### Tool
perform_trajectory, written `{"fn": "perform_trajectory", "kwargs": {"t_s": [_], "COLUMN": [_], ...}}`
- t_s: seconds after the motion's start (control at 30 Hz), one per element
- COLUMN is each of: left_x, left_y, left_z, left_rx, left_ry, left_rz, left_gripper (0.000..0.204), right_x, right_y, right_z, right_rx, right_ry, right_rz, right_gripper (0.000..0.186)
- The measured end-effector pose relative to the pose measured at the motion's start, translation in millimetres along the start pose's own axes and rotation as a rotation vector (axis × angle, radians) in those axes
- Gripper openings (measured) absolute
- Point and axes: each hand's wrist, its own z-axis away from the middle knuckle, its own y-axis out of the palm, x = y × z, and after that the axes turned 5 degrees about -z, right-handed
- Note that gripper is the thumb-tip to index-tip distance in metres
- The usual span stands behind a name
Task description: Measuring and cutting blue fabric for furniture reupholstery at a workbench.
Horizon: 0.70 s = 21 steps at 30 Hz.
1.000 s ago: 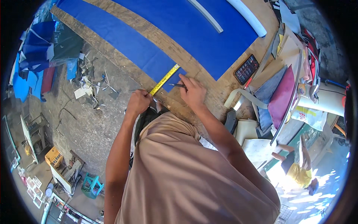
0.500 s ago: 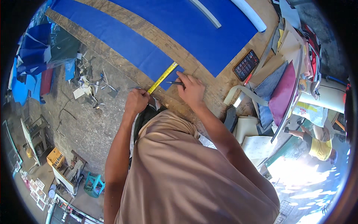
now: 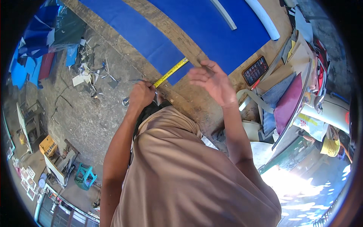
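My left hand point(image 3: 142, 94) is closed on the near end of a yellow tape measure point(image 3: 171, 72), at the front edge of the wooden worktable. The tape's blade lies slantwise across a blue sheet strip point(image 3: 151, 44), its far end just past the strip's edge. My right hand point(image 3: 216, 84) is raised over the table, right of the tape and apart from it. Its fingers are curled and blurred by motion around a slim dark pen, which shows only as a smear between thumb and fingers.
A wider blue sheet point(image 3: 227, 45) lies beyond a bare wood strip, bearing a pale bar point(image 3: 225, 15) and a white roll point(image 3: 262, 19). Rightward are a phone point(image 3: 254, 70), a red pen point(image 3: 255, 84) and stacked fabric pieces point(image 3: 288, 104). Scraps point(image 3: 89, 75) litter the floor at left.
My right hand has lifted away from the strip and swung right, off the tape's far end. My left hand still grips the tape's near end. The whole view has shifted slightly.
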Motion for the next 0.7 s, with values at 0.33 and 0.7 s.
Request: {"fn": "perform_trajectory", "kwargs": {"t_s": [0.33, 0.7], "left_x": [-9, -12], "left_y": [-6, -2], "left_z": [6, 5], "left_rx": [-0.021, -0.003], "left_ry": [-0.042, -0.084], "left_rz": [0.001, -0.021], "left_gripper": [0.021, 0.022], "right_x": [-36, -76], "right_y": [10, -4], "right_z": [-30, -55], "right_rx": [0.137, 0.260], "right_ry": [0.075, -0.254], "right_rz": [0.442, 1.001], "right_gripper": [0.026, 0.012]}}
